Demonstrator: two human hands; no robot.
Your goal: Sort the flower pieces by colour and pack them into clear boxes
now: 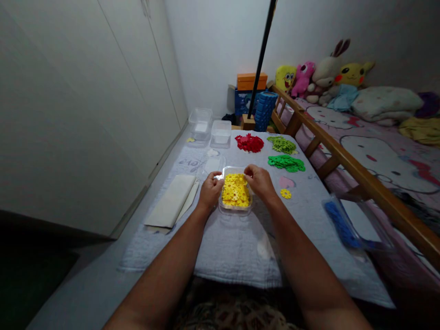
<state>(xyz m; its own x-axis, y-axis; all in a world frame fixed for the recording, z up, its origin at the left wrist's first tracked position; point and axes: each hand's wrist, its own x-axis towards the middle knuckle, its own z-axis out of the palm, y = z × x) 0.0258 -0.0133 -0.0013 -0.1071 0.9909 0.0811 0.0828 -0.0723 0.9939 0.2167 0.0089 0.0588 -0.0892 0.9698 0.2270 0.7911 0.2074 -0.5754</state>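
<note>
A clear plastic container [235, 210] stands in front of me, filled with yellow flower-shaped plastic pieces [235, 195]. My left hand [211, 190] holds its left rim, thumb and fingers bent together. At the upper right of the container is my right hand [258, 181]. Its fingers are closed by the rim and touch the yellow pieces; whether a piece is pinched there is hidden. One loose yellow piece [285, 194] lies on the cloth to the right. A clear lid [212, 165] rests beyond my left hand.
Farther back are piles of red pieces [250, 143], light green pieces [282, 144] and green pieces [287, 162]. Two clear containers [221, 133] stand at the back left. Folded cardboard [172, 201] lies left. A box with blue pieces [343, 224] sits right, by the wooden bed rail [338, 158].
</note>
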